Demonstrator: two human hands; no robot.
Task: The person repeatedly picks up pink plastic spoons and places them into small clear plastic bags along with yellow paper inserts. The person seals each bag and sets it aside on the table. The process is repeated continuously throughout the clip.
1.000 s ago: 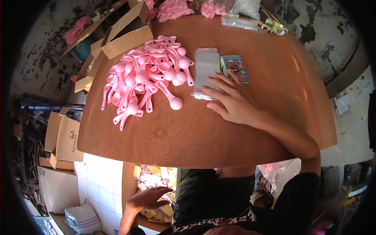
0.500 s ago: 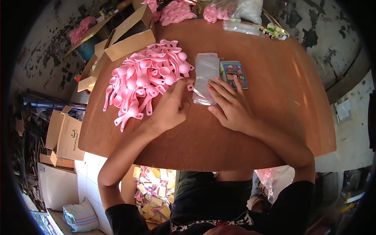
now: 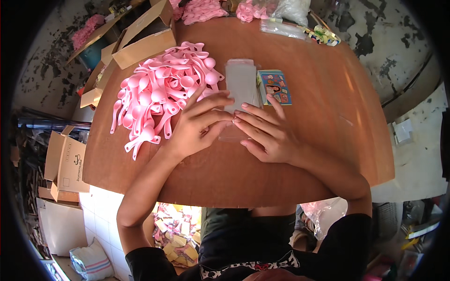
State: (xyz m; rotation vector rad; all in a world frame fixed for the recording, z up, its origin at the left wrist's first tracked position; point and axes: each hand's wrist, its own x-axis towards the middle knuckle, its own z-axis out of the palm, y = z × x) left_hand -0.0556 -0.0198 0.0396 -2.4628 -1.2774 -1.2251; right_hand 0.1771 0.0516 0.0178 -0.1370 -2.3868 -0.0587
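A stack of clear plastic sleeves (image 3: 241, 84) lies at the middle of the round brown table (image 3: 323, 154). My left hand (image 3: 199, 124) and my right hand (image 3: 267, 133) rest side by side at its near end, fingers spread, fingertips pressing a single clear sleeve (image 3: 229, 131) flat on the wood. A heap of pink plastic spoons (image 3: 164, 91) lies just left of my left hand. A small stack of colourful printed cards (image 3: 275, 86) sits right of the sleeves, above my right hand.
Open cardboard boxes (image 3: 140, 33) stand at the table's far left edge. More pink items (image 3: 201, 9) and clear bags (image 3: 286, 18) lie at the far rim. Flat cartons (image 3: 68, 161) and a sack (image 3: 91, 262) are on the floor to the left.
My left hand has come up from below the table edge onto the table beside my right hand. Both hands now press on a clear sleeve.
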